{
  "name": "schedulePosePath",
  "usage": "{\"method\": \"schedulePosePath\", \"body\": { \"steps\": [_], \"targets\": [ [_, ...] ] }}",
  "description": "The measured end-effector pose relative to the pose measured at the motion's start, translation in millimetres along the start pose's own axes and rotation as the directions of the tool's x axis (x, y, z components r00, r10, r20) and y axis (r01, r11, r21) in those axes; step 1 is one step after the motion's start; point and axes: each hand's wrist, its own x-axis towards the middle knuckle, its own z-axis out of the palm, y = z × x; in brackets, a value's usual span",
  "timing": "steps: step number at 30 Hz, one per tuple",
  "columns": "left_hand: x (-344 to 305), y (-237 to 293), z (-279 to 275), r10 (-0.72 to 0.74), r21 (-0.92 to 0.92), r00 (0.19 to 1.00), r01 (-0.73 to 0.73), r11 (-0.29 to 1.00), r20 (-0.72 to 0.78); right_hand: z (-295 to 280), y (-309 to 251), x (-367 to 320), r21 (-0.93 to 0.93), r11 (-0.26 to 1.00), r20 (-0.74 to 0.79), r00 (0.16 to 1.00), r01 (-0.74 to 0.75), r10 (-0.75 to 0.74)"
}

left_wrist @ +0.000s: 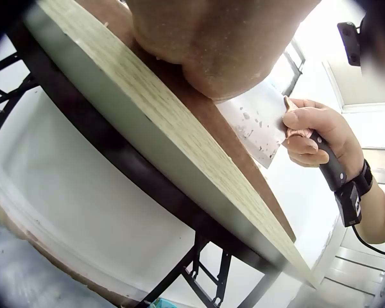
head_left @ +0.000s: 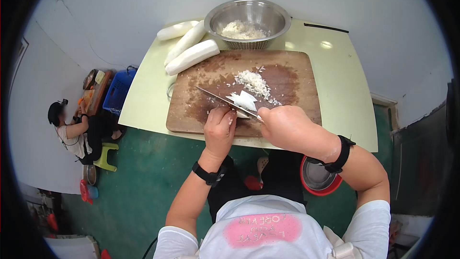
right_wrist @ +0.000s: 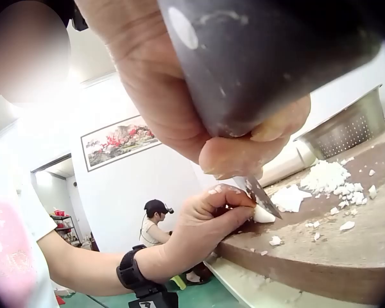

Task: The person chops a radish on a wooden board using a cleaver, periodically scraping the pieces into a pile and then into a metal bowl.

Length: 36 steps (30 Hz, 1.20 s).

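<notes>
My right hand grips the black handle of a kitchen knife with a broad blade. The blade's edge is down at the wooden chopping board. With bent fingers and thumb my left hand pinches a small piece of white radish, right beside the blade; part of the piece is hidden behind the fingers. Thin white radish slices lie just beyond the blade. Past them is a loose heap of finely chopped white radish, with crumbs scattered round it.
Several peeled white radishes lie at the table's left, one overlapping the board's corner. A steel colander holding chopped white bits stands behind the board. The table's front edge is near my body. Another person sits far left beside a blue crate.
</notes>
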Motion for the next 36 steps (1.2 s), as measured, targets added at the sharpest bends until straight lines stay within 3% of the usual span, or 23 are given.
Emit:
{"method": "schedulePosePath", "body": {
  "steps": [11, 15, 17, 18, 20, 26, 36],
  "targets": [
    [-2.0, -2.2, 2.0, -0.002, -0.009, 1.0, 0.002, 1.0, 0.009, -18.3, 3.7, 11.3, 0.009, 1.0, 0.164, 0.986, 0.02, -0.022],
    [0.0, 0.1, -1.5, -0.004, -0.027, 1.0, 0.005, 1.0, 0.031, -0.7, 9.9, 31.1, 0.036, 0.998, 0.15, 0.987, 0.053, -0.058],
    [0.0, 3.0, -0.8, -0.039, -0.048, 0.999, 0.04, 0.998, 0.026, -17.7, 2.8, 35.6, 0.181, 0.959, 0.372, 0.918, -0.218, 0.138],
    [0.2, 4.3, -0.5, -0.038, -0.048, 0.999, 0.039, 0.998, 0.018, -12.9, 6.4, 34.6, 0.175, 0.961, 0.369, 0.919, -0.214, 0.137],
    [-1.1, 6.0, -1.5, -0.037, -0.035, 0.999, 0.037, 0.999, 0.014, 6.2, 16.4, 29.1, 0.08, 0.996, 0.147, 0.989, -0.031, 0.019],
    [-3.4, 5.5, -1.6, -0.04, -0.051, 0.999, 0.04, 0.998, -0.001, 2.9, 10.1, 15.7, 0.029, 0.999, 0.049, 0.998, -0.037, 0.035],
    [-7.9, 2.1, 0.2, -0.042, -0.011, 0.999, 0.042, 0.999, 0.014, -7.1, 2.9, 4.4, -0.017, 0.999, 0.074, 0.997, 0.028, -0.026]
  ]
}}
